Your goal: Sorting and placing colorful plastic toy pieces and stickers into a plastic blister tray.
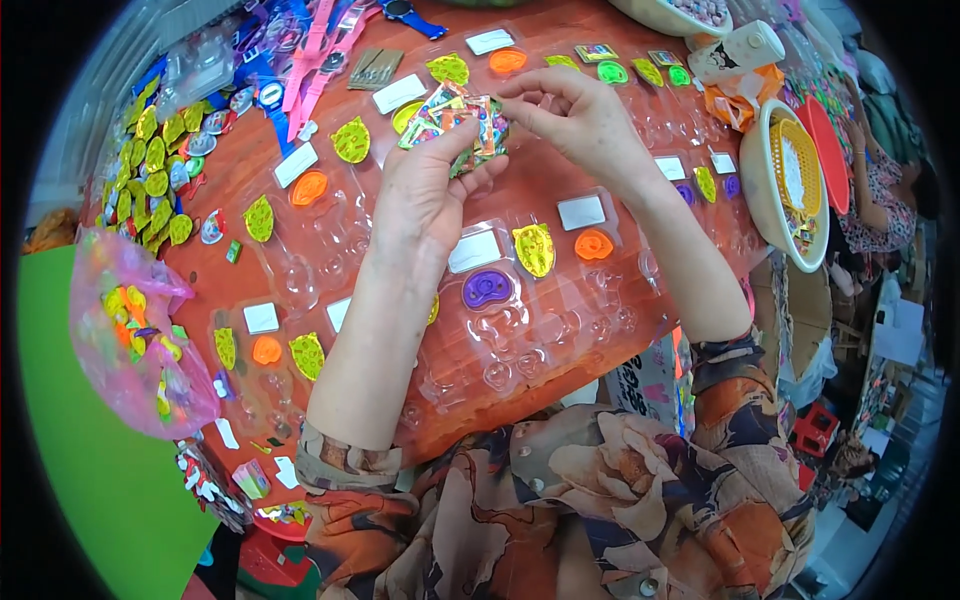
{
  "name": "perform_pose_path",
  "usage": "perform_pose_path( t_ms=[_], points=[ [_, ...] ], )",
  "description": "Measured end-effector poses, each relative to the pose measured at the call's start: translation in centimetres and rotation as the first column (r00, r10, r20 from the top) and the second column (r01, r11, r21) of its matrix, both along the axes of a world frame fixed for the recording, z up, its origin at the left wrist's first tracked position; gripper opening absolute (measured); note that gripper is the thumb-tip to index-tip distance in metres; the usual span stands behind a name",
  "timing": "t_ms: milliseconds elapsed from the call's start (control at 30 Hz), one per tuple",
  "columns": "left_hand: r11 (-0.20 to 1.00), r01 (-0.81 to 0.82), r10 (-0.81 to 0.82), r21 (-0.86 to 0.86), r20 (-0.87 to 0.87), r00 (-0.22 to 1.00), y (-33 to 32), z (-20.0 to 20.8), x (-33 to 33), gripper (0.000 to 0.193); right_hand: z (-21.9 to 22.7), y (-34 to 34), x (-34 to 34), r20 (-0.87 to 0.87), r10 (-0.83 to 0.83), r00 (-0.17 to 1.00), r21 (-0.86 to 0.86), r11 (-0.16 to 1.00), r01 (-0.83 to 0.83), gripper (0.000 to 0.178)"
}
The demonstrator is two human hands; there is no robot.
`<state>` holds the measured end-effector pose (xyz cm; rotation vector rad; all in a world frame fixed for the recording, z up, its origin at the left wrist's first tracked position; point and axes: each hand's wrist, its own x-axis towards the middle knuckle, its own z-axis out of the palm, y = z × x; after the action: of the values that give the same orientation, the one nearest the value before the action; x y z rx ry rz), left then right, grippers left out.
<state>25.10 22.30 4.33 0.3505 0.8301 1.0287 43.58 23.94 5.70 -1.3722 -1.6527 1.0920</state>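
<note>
My left hand (432, 172) is closed around a bunch of small, colourful printed cards or packets (452, 112), with its thumb lying across them. At the bunch's right edge, my right hand (568, 108) has its thumb and index finger drawn together; whether a card is pinched there is hidden. Beneath both arms lie clear plastic blister trays (500, 345). Several trays hold a white card (475, 250), a yellow leaf-shaped piece (534, 249) and an oval piece, such as the purple one (487, 289) or the orange one (594, 245).
Yellow pieces (150, 185) are heaped at the left, with pink and blue toy watches (315, 60) behind. A pink plastic bag (145, 340) sits at the left edge. To the right stand a white basin (765, 190) and a cup (738, 52). Another person (880, 200) sits beyond.
</note>
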Motion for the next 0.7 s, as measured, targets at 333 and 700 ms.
perform_pose_path(
  t_ms=[333, 700],
  points=[
    [1.0, -0.008, 0.009, 0.014, -0.046, 0.999, 0.4, 0.1, -2.3, 0.026, 0.5, 2.8, -0.9, -0.157, 0.042, 0.987, -0.242, 0.967, -0.079, 0.016],
    [0.997, -0.053, 0.05, -0.063, -0.039, 0.998, 0.2, -0.2, -4.1, 0.026, -5.4, 14.3, 2.7, 0.122, -0.435, 0.892, 0.066, 0.9, 0.43, 0.035]
  ],
)
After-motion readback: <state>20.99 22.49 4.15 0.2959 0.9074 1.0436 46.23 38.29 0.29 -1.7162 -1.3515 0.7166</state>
